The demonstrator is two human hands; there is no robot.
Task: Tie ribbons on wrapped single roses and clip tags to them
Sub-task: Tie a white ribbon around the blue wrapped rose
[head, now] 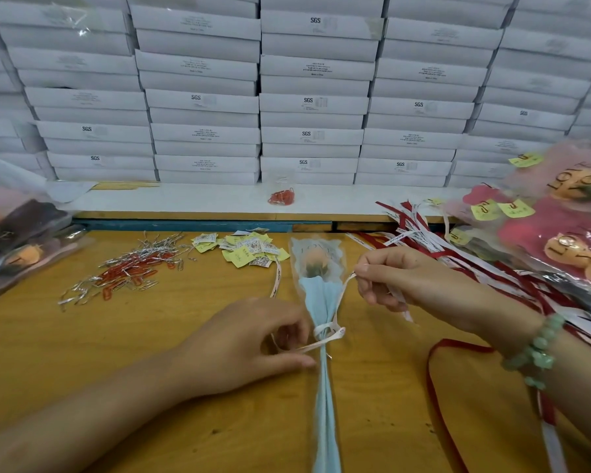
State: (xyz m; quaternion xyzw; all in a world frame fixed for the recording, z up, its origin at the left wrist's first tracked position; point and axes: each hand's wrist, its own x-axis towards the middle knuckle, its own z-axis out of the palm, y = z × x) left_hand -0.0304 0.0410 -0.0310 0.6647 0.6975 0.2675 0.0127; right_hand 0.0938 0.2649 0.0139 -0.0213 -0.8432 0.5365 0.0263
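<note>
Rose (pixel 319 268), 1 peach bloom in a clear sleeve and pale blue paper, lies on the surface (pixel 151 336) between 2 hands. 1 white ribbon (pixel 325 331) circles its neck; the left hand (pixel 246 343) pinches 1 end low, the right hand (pixel 396 278) pinches the other, raised.

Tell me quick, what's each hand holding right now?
Left hand: pinching the thin white ribbon beside the blue-wrapped peach rose.
Right hand: pinching that ribbon's other end.

boxes (pixel 310 103): "SGS" | rose wrappers (pixel 575 180): "LOVE YOU"
</note>
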